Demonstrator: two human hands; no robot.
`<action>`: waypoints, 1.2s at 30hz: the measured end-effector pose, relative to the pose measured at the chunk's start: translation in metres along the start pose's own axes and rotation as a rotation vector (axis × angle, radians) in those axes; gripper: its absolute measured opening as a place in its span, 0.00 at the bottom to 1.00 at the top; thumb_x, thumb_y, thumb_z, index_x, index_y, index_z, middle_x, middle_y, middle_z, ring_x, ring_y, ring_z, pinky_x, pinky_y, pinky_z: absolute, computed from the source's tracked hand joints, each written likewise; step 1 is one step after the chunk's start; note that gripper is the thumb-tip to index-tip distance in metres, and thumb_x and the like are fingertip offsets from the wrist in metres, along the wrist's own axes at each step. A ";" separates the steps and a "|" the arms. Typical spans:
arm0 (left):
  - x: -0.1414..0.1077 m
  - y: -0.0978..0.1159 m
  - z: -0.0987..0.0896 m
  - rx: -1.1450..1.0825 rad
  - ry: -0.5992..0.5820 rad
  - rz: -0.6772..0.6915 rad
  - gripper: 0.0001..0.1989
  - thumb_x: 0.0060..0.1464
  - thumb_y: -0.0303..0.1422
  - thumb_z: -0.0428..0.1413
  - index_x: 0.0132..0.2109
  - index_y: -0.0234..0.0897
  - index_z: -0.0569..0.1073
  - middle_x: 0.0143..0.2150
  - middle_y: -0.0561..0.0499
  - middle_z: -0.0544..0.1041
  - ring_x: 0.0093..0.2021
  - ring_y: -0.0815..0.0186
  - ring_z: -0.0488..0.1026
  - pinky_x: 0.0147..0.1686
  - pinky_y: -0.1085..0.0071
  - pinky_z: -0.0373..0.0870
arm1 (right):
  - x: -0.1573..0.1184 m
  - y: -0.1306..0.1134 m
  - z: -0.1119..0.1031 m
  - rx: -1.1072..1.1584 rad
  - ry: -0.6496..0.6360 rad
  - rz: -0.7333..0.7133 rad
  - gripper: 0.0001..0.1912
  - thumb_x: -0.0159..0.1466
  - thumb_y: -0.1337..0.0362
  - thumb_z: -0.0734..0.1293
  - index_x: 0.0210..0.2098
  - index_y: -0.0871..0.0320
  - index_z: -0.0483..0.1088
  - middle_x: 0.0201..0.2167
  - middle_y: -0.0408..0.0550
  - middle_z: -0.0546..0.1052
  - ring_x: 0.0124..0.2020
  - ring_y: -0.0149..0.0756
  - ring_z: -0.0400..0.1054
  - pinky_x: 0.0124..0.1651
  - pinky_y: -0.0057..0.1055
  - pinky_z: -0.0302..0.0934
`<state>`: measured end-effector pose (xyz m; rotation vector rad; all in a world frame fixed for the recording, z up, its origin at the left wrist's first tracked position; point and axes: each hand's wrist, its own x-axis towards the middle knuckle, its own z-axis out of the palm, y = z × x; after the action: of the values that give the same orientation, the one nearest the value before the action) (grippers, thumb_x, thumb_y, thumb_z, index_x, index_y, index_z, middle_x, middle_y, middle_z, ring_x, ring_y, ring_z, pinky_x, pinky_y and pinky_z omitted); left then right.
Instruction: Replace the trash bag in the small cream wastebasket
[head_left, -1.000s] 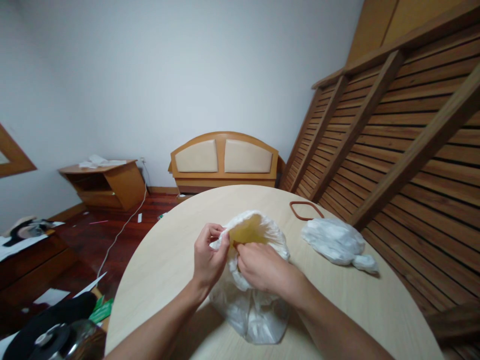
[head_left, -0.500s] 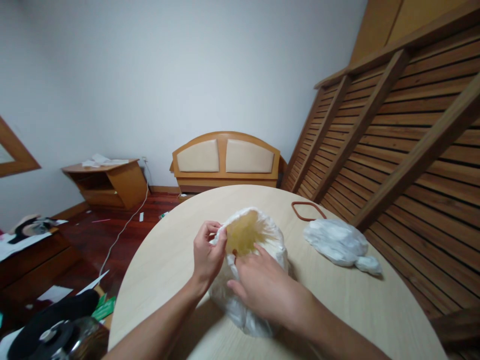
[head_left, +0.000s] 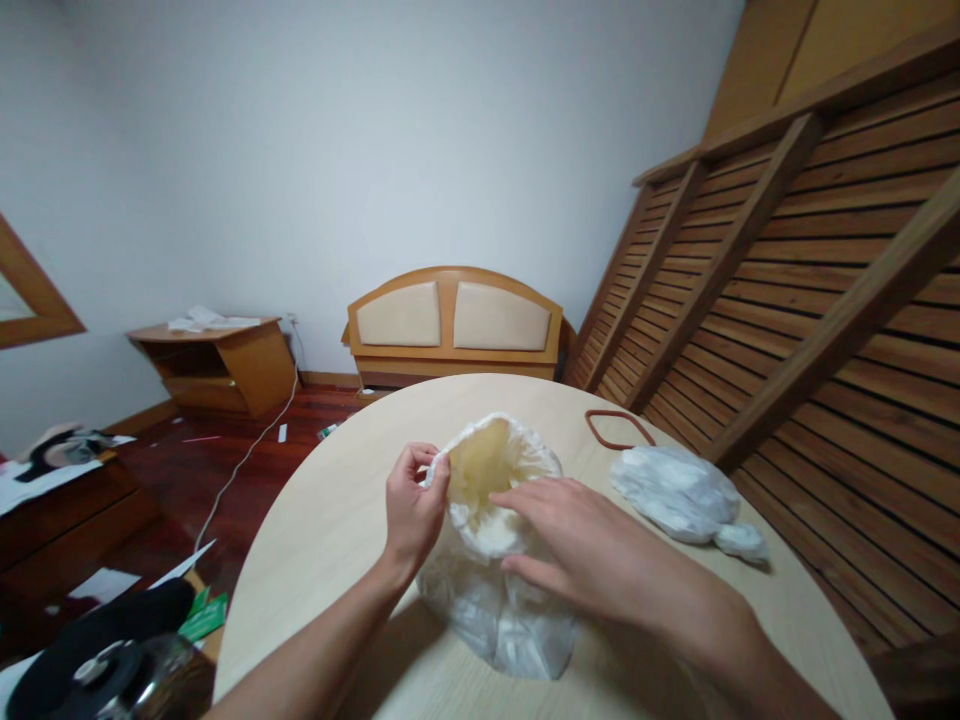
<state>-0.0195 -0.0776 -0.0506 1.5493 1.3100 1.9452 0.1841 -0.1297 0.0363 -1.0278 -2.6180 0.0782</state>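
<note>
A white plastic bag point(head_left: 499, 610) stands with its mouth open, its rim folded outward around something yellowish inside whose kind I cannot make out. The bag's left rim is pinched between the thumb and fingers of my left hand point(head_left: 417, 505). My right hand point(head_left: 577, 535) lies over the right side of the mouth, fingers stretched and thumb apart, with the fingertips at the opening. Whether those fingertips touch the bag I cannot tell.
The round pale table point(head_left: 330, 520) carries a knotted white plastic bag point(head_left: 675, 490) and a reddish-brown rounded frame point(head_left: 619, 430) on the right. Slatted wooden panels point(head_left: 810, 400) lean close by the table's right edge. At lower left is a glass-and-black pot point(head_left: 142, 680).
My right hand has drawn back from inside the bag's mouth toward the right, uncovering the front rim. My left hand keeps its pinch in nearly the same place.
</note>
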 end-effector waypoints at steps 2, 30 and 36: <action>0.000 -0.002 0.000 0.001 0.003 0.001 0.13 0.58 0.40 0.57 0.29 0.38 0.68 0.32 0.51 0.74 0.32 0.67 0.71 0.32 0.73 0.69 | -0.004 0.015 -0.007 -0.015 0.074 -0.020 0.20 0.62 0.60 0.74 0.53 0.55 0.74 0.49 0.51 0.81 0.49 0.46 0.75 0.53 0.42 0.69; -0.021 0.001 0.002 0.407 -0.499 1.013 0.12 0.61 0.34 0.60 0.51 0.42 0.76 0.49 0.50 0.82 0.60 0.61 0.70 0.66 0.61 0.59 | -0.024 0.080 0.089 -0.143 0.627 -0.348 0.11 0.73 0.68 0.61 0.44 0.53 0.75 0.36 0.42 0.82 0.46 0.34 0.73 0.66 0.44 0.56; -0.014 -0.013 0.003 0.383 -0.502 0.978 0.06 0.64 0.28 0.57 0.47 0.40 0.75 0.44 0.50 0.82 0.57 0.62 0.73 0.63 0.61 0.66 | -0.027 0.091 0.084 -0.121 0.662 -0.373 0.15 0.68 0.66 0.66 0.53 0.60 0.71 0.43 0.50 0.80 0.51 0.39 0.72 0.62 0.44 0.64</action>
<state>-0.0154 -0.0790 -0.0696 3.0263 0.7673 1.5314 0.2352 -0.0750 -0.0664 -0.4621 -2.1574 -0.4363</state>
